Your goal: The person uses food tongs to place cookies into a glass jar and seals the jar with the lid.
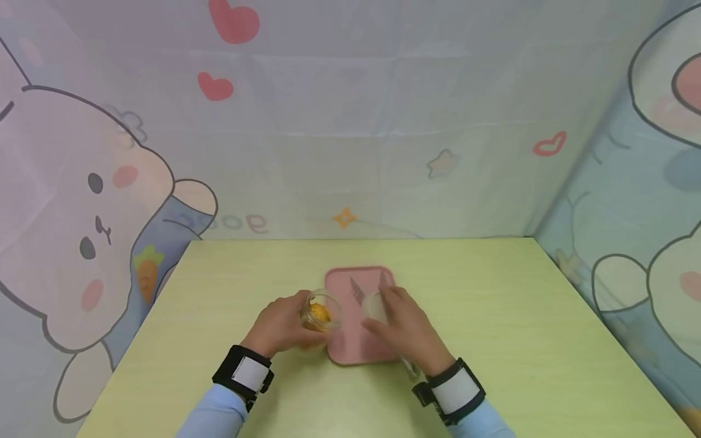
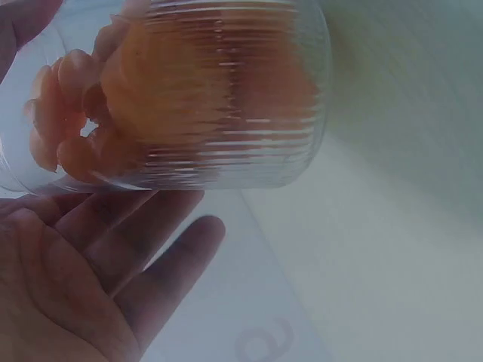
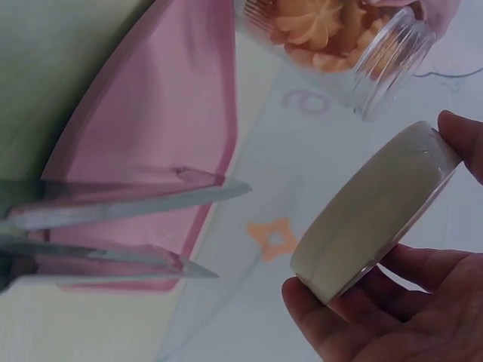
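Note:
My left hand [image 1: 282,323] grips a clear ribbed glass jar [image 2: 226,98], its mouth open and tilted. Inside lie several golden, piped-looking cookies [image 3: 313,21]. To the right of the jar, my right hand [image 1: 409,328] holds a round whitish jar lid [image 3: 373,215] by its edge, thumb on one side and fingers on the other. Lid and jar are apart, both above the pink tray. Metal tongs [image 3: 128,207] lie across that tray, their two pointed arms spread; in the head view the right hand hides their middle.
The pink rectangular tray [image 1: 350,350] rests on the pale yellow table [image 1: 493,292], near its middle. A printed cloth [image 1: 350,121] with cartoon animals and hearts hangs behind the table and along its sides.

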Demonstrator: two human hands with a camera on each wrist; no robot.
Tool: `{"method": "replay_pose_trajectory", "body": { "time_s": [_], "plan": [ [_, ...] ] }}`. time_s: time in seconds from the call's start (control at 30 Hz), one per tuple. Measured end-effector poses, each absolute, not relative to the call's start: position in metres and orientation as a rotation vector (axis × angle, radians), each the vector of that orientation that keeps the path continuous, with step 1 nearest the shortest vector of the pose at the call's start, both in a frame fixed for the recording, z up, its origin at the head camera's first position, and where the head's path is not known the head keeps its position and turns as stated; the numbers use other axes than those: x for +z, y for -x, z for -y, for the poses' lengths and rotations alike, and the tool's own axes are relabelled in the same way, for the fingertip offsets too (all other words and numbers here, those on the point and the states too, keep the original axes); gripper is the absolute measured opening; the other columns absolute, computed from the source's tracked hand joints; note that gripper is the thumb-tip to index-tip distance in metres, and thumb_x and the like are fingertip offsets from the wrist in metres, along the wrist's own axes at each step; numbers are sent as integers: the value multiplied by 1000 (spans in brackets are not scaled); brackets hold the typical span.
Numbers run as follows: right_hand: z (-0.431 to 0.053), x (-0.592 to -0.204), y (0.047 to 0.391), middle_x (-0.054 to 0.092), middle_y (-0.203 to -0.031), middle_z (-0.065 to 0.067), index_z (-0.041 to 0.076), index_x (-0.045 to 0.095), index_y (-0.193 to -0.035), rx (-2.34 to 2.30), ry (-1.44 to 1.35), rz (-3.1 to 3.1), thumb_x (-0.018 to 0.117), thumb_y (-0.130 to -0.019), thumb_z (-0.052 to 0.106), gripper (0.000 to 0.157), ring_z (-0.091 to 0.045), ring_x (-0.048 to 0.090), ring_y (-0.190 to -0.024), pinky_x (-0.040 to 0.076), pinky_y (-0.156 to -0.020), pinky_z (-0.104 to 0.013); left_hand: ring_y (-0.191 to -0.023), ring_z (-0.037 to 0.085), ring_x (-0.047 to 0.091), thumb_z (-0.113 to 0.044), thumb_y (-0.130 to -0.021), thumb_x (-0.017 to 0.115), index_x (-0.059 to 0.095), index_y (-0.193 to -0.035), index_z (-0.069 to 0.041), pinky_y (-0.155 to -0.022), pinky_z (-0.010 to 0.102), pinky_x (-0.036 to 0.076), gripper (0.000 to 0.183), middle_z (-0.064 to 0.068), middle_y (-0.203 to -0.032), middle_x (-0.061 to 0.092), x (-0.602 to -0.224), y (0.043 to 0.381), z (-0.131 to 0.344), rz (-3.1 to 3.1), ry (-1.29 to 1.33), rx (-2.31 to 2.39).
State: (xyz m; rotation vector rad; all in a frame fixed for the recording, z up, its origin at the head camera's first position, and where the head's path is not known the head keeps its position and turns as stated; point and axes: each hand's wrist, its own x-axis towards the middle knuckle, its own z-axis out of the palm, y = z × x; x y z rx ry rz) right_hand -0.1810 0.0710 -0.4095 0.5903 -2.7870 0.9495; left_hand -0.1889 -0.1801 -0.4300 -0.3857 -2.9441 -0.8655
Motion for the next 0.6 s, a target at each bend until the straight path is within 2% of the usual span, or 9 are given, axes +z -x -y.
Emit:
{"method": "replay_pose_trajectory", "body": {
  "time_s": [0.13,0.23,0.47,0.6],
  "plan": [
    [-61,-407,184,48,-138,-28,-5,43,-139,953,-677,2760,72,-81,37,78,-37,49,-119,47,-94,-55,-72,14,56,-41,-60,84,59,-115,-13,-64,33,49,66,-2,-84,65,-429,190,176,2924,429,-916],
    [-53,-406,187,51,-136,-26,-4,45,-138,962,-765,2727,73,-80,36,76,-33,50,-118,48,-93,-53,-71,14,56,-38,-60,84,59,-111,-14,-62,33,49,61,-2,-82,64,-429,191,175,2920,443,-942],
    [-41,-407,194,51,-136,-26,-6,42,-140,935,-860,2731,69,-83,38,77,-33,46,-122,44,-98,-52,-68,13,56,-39,-61,82,59,-106,-15,-61,31,49,56,-4,-80,64,-425,190,169,2918,511,-879],
    [-33,-405,197,53,-133,-27,-6,44,-138,890,-885,2723,70,-82,37,75,-33,49,-118,47,-94,-50,-66,12,55,-38,-61,82,59,-102,-15,-58,30,48,52,-4,-78,63,-421,189,167,2924,548,-828]
  ]
}}
